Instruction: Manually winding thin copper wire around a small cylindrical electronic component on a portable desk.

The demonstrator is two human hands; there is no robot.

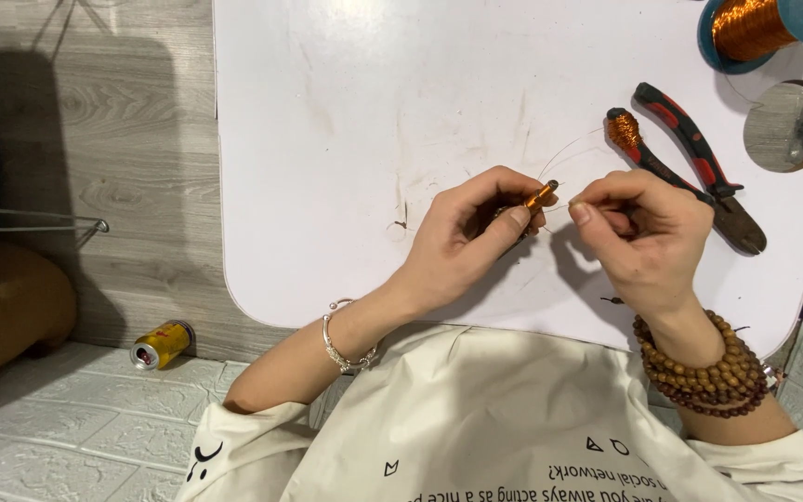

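- The left hand (471,232) has its fingers closed around a small rod wound with copper wire (541,195), holding it just above the white tabletop (346,121), near the middle.
- The right hand (648,232) pinches a thin strand of wire (564,149) between thumb and forefinger, just beside the rod's tip.
- The strand arcs up towards the pliers (699,167) with red-and-black handles, which lie just beyond the right hand; copper wire is wrapped round one handle end.
- A blue spool of copper wire (755,28) sits at the far right corner, above a round hole (787,125) in the tabletop.
- A yellow can (162,344) lies on the floor (76,437) to the left.
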